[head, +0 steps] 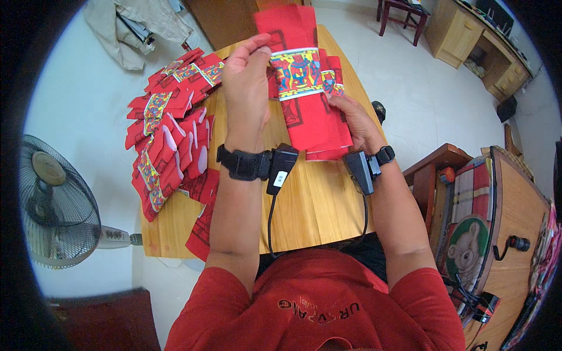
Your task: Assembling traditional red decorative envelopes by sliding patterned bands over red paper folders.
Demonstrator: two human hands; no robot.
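A folded red cloth bundle [300,118] with black print is raised above the wooden table [298,210]. Around its middle runs a white-edged band [298,72] patterned in yellow, blue and red. My right hand [360,120] grips the bundle's lower right edge, thumb in front. At the left edge, near the band's top, are the thumb and fingers of my left hand [248,74]; they appear to pinch the cloth. More red folded cloth with a similar band [332,82] shows partly behind the bundle. Banded red bundles [162,145] lie in an overlapping pile along the table's left side.
Loose red cloth [199,232] lies by my left forearm, overhanging the near edge. A standing fan [61,197] is left of the table. To the right are a wooden chair back [439,166] and a bed-like wooden panel [518,210]. Cables hang from both wrist devices.
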